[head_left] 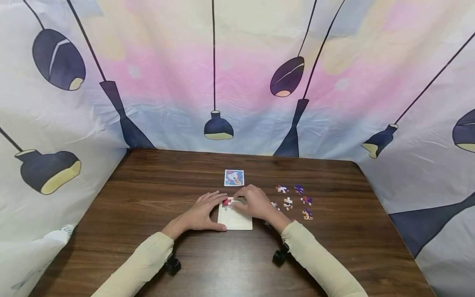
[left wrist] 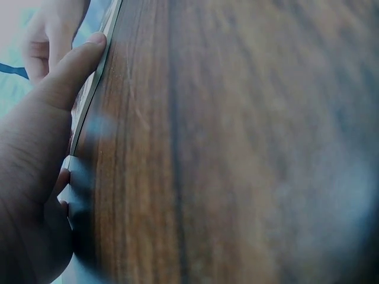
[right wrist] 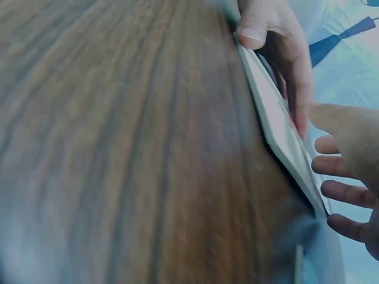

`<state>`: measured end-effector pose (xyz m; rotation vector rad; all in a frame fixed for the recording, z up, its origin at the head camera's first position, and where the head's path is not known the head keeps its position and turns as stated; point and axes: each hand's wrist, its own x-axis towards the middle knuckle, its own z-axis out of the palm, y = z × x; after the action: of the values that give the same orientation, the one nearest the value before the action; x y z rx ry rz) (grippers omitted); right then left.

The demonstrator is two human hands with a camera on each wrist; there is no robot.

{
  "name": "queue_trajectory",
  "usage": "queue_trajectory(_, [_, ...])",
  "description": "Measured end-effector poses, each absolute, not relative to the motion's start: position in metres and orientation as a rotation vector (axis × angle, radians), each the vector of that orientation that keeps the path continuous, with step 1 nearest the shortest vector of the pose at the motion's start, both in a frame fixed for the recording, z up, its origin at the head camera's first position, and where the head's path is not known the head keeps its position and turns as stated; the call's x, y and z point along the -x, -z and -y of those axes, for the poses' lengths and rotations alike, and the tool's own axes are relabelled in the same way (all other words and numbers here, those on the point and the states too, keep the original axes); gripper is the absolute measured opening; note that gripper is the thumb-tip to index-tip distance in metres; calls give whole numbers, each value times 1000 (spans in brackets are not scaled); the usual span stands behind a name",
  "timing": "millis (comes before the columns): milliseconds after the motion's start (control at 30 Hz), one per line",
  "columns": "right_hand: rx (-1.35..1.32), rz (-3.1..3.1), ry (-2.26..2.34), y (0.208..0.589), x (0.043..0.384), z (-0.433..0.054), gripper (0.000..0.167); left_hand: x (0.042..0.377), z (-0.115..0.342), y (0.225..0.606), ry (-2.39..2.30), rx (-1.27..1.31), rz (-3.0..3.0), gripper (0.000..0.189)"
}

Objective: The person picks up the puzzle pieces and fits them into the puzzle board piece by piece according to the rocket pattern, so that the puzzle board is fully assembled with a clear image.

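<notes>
A pale square puzzle board (head_left: 236,222) lies on the table, with red and white puzzle pieces (head_left: 227,203) in its upper left corner. My left hand (head_left: 202,212) spans the board's left side, thumb on the near corner and straight fingers along the far one. In the right wrist view, the left thumb (right wrist: 251,36) rests on the board's edge. Over the board's upper right part is my right hand (head_left: 256,203), its thumb and fingers spread and loosely bent. The right fingertips (right wrist: 334,188) are right at the board's far edge; the hand hides that part of the board.
Several loose puzzle pieces (head_left: 288,202) are scattered right of the board, some partly behind the right wrist. Beyond the board lies a small picture card (head_left: 234,177) of a white cartoon figure. A printed cloth (head_left: 178,123) hangs behind the brown table (head_left: 156,185).
</notes>
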<state>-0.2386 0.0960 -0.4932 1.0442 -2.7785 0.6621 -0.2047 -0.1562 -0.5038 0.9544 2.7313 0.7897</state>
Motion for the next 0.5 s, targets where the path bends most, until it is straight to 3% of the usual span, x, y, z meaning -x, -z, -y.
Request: queue_trajectory(500, [-902,2687,-724,475,235,-155,19,207,158,510,-767,-1023,-2760,100])
